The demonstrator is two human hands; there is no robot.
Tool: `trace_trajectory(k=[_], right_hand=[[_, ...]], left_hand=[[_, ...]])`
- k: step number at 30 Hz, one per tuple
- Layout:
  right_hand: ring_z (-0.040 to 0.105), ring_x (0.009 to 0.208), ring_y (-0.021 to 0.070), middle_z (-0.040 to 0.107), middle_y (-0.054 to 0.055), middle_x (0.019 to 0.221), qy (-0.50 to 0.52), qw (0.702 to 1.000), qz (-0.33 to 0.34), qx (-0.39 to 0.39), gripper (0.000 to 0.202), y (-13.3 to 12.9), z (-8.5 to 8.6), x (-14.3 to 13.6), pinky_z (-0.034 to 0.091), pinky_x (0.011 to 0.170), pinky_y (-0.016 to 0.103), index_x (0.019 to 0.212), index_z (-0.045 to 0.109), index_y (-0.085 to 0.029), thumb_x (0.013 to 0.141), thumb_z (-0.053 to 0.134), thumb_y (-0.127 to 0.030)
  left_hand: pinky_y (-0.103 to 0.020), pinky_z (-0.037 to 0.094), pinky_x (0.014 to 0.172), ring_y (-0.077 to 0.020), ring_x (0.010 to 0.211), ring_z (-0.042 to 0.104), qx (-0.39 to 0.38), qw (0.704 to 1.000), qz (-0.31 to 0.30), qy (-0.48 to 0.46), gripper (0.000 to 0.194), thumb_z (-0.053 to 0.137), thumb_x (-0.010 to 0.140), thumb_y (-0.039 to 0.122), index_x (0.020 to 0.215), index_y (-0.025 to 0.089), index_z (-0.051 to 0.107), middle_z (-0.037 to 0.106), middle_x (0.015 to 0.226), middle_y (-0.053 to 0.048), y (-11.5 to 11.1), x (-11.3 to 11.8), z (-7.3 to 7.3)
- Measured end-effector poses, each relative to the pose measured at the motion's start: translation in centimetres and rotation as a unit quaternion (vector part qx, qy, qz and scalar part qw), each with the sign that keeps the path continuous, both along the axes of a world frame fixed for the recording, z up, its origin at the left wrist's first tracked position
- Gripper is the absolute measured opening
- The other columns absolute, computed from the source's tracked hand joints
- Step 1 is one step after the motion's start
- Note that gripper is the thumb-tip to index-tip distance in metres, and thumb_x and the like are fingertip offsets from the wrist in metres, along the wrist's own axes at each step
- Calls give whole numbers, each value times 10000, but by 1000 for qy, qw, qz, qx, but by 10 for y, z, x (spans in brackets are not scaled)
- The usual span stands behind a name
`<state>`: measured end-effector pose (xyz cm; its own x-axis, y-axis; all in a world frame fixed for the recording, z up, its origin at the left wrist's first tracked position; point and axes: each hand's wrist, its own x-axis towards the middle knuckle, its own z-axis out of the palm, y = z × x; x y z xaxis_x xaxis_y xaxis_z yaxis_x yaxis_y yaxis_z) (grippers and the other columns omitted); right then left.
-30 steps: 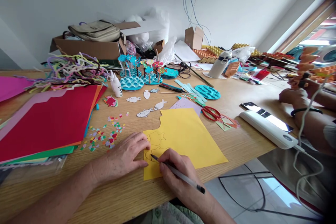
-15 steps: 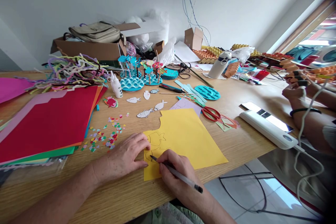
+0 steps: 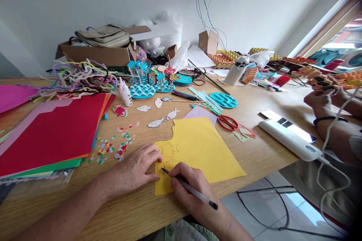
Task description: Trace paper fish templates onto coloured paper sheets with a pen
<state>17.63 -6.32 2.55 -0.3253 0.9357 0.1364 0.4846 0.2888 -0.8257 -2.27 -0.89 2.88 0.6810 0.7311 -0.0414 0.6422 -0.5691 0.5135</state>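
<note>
My right hand grips a clear-barrelled pen with a black end, its tip touching yellow paper near the left edge. Two fish outlines are drawn there, one above the other; my right fingers partly hide the lower one. My left hand rests at the paper's left edge, fingertips on it, thumb apart from the fingers, holding nothing. Beyond the sheet lie several white paper fish with drawn details. A lilac paper piece is partly under the yellow sheet.
Red-handled scissors lie right of the lilac paper. Coloured sheets and confetti are on the left. A glue bottle stands behind. To the right are a white device and another person's hands holding egg-carton pieces.
The pen tip has shifted very slightly within the lower fish's head. My left hand stays in place. The other person's hands have moved a little around the egg-carton piece.
</note>
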Motion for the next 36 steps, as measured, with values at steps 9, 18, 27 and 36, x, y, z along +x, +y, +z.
trace_trajectory(k=[9,18,27,36], right_hand=[[435,480,90,498,-46,558,0,1000,-4,3,123,1,0,1,341,488,186,747,517,-190,750,421,-114],[444,479,94,498,-43,557,-4,1000,-5,3,117,1,0,0,346,490,189,741,515,-192,752,419,-126],[436,468,89,504,-48,551,-1,1000,-5,4,121,2,-1,0,338,476,182,740,519,-194,744,425,-117],[424,466,85,496,-54,542,-6,1000,-5,1,121,1,0,0,327,464,179,738,519,-195,747,429,-115]], left_hand=[[-317,408,852,-216,1004,504,2,1000,2,1,244,683,769,201,936,229,507,518,1048,-12,0,1,1],[-313,406,847,-218,1000,502,0,1000,3,1,253,693,758,187,931,225,513,519,1037,-11,0,2,2],[-311,407,847,-214,1004,502,0,1000,-1,-3,229,676,776,208,937,227,514,518,1046,-10,0,0,1],[-310,407,849,-215,1004,505,1,1000,6,0,217,668,773,199,934,228,526,525,1041,-8,0,1,3]])
